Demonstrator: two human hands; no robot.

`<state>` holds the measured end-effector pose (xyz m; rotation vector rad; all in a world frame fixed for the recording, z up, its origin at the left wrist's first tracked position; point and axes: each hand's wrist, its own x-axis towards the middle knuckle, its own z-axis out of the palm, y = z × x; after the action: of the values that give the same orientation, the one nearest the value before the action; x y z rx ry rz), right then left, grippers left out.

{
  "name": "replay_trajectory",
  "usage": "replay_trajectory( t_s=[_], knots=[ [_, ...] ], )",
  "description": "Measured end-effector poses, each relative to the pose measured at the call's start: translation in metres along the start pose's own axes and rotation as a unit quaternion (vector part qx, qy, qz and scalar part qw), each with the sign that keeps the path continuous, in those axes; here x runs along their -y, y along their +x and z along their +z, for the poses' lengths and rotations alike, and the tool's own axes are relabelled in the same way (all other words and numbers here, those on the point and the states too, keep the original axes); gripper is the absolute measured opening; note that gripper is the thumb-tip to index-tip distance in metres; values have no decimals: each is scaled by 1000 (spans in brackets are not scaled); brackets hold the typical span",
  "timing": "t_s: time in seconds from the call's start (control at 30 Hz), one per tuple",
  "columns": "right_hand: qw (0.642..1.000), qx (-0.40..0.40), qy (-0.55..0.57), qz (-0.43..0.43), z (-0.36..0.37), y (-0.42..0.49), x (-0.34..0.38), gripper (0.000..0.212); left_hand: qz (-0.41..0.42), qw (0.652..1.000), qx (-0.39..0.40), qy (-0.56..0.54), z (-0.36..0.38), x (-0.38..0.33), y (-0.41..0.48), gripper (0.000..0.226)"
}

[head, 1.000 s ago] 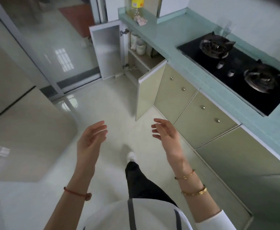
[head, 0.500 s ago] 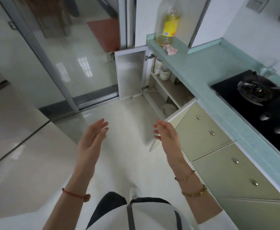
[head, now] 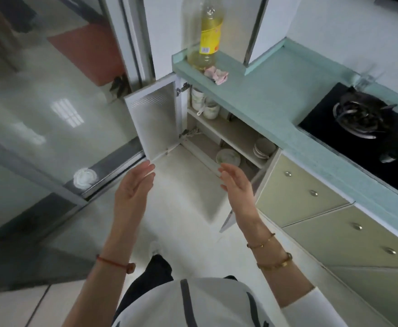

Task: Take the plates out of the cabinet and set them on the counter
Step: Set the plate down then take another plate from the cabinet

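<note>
Left hand (head: 131, 190), lower centre-left of the frame: I read the fingers as straight, palm turned inward, holding nothing. Above it, the cabinet door (head: 155, 119) stands swung open. Right hand (head: 237, 182), centre of the frame: flat and empty as well, apart from the left hand, in front of the cabinet (head: 231, 135) opening. The plates are inside the cabinet: a single plate (head: 227, 156) on the bottom level and a small stack (head: 263, 147) on the shelf to its right. The teal counter (head: 264, 97) above carries a bottle (head: 208, 34) at upper centre and a black hob (head: 370, 128) at the right edge.
</note>
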<state>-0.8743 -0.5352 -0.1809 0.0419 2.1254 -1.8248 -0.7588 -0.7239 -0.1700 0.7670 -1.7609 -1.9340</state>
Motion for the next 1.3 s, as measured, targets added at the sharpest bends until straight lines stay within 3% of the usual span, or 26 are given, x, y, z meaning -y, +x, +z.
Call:
replay_trajectory(
  t_s=[0.33,0.6,0.8,1.03,1.3],
  knots=[
    [981,-183,36,54,70,76,17,28,-24,983,175,47,-16,-8,194,27],
    [955,-274,63,93,77,156,8,22,-46,964,254,60,34,16,306,30],
    [946,-298,66,114,78,245,-18,25,-34,951,298,78,79,48,385,33],
    [938,-306,59,153,75,343,-85,29,-50,926,348,136,126,130,470,34],
    [912,-355,28,202,60,452,-236,13,-73,900,389,181,186,295,547,30]
  ],
)
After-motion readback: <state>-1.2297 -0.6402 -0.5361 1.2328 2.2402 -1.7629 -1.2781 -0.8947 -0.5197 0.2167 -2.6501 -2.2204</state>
